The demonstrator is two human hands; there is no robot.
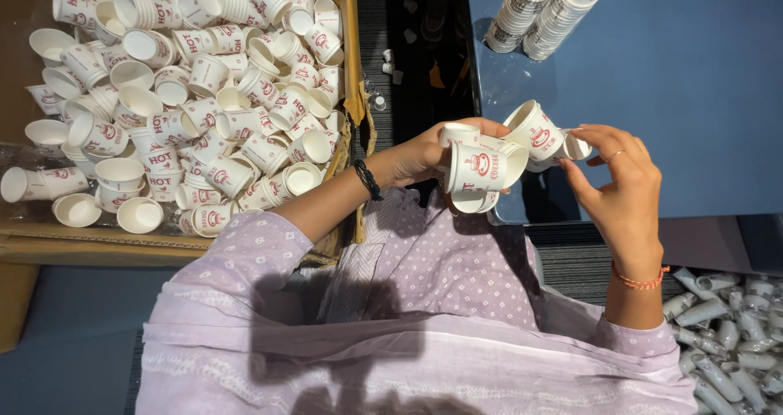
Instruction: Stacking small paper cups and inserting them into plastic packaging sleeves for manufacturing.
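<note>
My left hand grips several paper cups; my right hand pinches another cup (best slid in straight, rims aligned) over the blue table.

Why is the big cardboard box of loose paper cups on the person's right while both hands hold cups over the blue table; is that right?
Not quite: the head view shows the cardboard box on the person's left. The left hand and right hand do hold paper cups at the blue table edge.
</note>
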